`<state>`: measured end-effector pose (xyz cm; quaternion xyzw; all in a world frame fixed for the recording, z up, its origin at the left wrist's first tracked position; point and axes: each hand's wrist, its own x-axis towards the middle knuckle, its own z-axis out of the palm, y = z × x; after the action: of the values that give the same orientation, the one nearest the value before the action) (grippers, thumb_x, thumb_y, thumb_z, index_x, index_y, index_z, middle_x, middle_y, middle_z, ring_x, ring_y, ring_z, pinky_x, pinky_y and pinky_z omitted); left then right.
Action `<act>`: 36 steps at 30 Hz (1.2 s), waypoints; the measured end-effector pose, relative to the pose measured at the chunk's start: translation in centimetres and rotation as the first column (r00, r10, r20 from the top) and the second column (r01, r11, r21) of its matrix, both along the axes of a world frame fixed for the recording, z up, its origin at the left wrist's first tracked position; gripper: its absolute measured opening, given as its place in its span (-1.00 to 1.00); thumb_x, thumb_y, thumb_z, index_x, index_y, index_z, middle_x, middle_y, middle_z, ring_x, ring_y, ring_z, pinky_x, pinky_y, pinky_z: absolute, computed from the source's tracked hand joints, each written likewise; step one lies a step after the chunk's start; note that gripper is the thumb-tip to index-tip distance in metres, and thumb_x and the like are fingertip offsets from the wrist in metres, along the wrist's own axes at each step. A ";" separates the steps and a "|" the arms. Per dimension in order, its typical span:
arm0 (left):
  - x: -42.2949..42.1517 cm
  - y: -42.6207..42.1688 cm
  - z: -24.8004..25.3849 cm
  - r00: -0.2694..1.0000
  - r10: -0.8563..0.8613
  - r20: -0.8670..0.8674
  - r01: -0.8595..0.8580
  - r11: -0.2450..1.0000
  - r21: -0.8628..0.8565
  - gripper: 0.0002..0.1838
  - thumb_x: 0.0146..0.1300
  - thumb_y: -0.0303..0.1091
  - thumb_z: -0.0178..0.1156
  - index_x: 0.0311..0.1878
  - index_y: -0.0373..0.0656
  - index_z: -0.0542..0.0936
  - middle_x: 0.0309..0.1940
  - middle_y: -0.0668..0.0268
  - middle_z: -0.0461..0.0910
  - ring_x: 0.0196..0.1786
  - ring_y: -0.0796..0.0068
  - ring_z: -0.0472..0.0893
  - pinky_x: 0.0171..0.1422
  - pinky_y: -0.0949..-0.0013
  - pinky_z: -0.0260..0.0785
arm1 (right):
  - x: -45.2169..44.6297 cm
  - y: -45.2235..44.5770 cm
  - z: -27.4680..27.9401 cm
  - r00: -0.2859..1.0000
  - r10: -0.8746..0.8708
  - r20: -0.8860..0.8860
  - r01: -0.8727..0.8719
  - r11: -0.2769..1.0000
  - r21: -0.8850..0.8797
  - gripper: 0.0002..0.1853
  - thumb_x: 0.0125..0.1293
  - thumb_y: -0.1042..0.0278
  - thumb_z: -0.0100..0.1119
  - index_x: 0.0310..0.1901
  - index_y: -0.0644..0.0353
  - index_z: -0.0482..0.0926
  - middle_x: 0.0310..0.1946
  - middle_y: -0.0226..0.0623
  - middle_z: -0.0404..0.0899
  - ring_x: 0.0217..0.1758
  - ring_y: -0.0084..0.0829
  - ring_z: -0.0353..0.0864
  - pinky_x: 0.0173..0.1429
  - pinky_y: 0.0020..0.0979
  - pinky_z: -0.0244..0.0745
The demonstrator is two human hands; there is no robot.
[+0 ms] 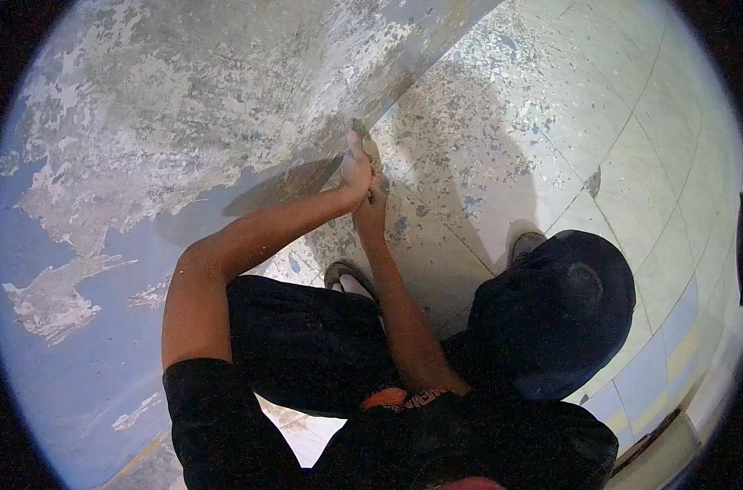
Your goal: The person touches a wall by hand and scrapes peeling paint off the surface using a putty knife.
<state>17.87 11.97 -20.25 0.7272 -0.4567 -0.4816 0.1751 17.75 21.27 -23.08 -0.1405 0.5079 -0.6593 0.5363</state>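
My left hand (356,170) is against the lower part of the wall (224,82), near where it meets the floor, with a finger or thumb pointing up along the surface. Just below it and touching it, my right hand (373,204) is closed. Both hands seem to grip one small tool, mostly hidden by the fingers. A dark tip (357,125) shows beyond the left hand, against the wall; its kind cannot be made out. Blue paint (200,214) has come off much of the wall, baring rough grey and white patches.
Loose paint flakes (469,147) litter the tiled floor (641,180) along the wall's foot. My bent knees in dark trousers (551,310) are close under the arms, and a shod foot (348,278) is near the wall. A blue and yellow tile band (673,327) lies to the right.
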 end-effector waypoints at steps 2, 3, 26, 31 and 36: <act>-1.0 0.2 0.1 0.997 0.076 0.030 -0.073 0.991 -0.110 -0.09 0.14 0.50 -0.46 -0.71 -0.26 0.38 -0.72 0.17 0.36 -0.64 0.28 0.40 -0.43 0.19 0.28 | -0.4 -0.2 -0.2 0.999 0.012 0.043 -0.013 1.000 0.013 -0.71 0.35 0.25 -0.05 -0.23 0.38 0.51 -0.54 -0.40 0.48 -0.47 -0.61 0.37 -0.41 -0.45 0.28; -1.5 0.3 0.9 0.996 0.089 -0.022 -0.091 0.994 -0.068 -0.10 0.15 0.50 -0.46 -0.72 -0.24 0.36 -0.74 0.19 0.34 -0.64 0.30 0.40 -0.44 0.21 0.27 | -0.6 -0.3 -0.2 0.999 -0.026 -0.019 0.025 1.000 -0.018 -0.70 0.35 0.25 -0.05 -0.25 0.38 0.51 -0.54 -0.40 0.48 -0.47 -0.61 0.37 -0.41 -0.47 0.27; -0.4 0.4 0.9 0.979 0.010 0.203 -0.016 1.000 0.026 0.06 0.15 0.49 -0.47 -0.35 -0.56 0.54 -0.41 -0.18 0.54 -0.23 -0.06 0.53 -0.07 0.01 0.23 | 0.2 0.4 -1.3 0.998 0.042 0.049 -0.037 0.995 -0.088 -0.65 0.39 0.18 -0.09 -0.07 0.34 0.47 -0.42 -0.32 0.56 -0.43 -0.51 0.44 -0.34 -0.39 0.36; -1.7 0.3 -0.5 0.965 0.216 0.146 -0.214 0.976 -0.030 0.07 0.17 0.47 -0.48 -0.10 -0.58 0.49 -0.18 -0.31 0.50 0.01 -0.16 0.48 0.09 0.04 0.21 | -1.9 0.3 0.5 0.998 0.066 0.013 -0.065 0.998 -0.021 -0.74 0.28 0.20 0.06 -0.26 0.28 0.50 -0.69 -0.53 0.36 -0.76 -0.73 0.21 -0.71 -0.56 0.07; -1.5 0.2 0.7 0.970 0.154 0.188 -0.175 0.979 0.102 0.05 0.18 0.45 -0.49 -0.04 -0.58 0.46 -0.13 -0.33 0.47 0.06 -0.18 0.45 0.14 0.03 0.20 | -3.0 0.4 2.3 0.984 0.147 0.098 -0.158 0.981 0.112 -0.75 0.30 0.23 0.03 -0.24 0.29 0.51 -0.62 -0.45 0.40 -0.66 -0.66 0.27 -0.62 -0.52 0.13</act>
<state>16.35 12.17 -19.50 0.8120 -0.3793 -0.4243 0.1297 14.76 21.70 -20.79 -0.1173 0.5097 -0.5904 0.6148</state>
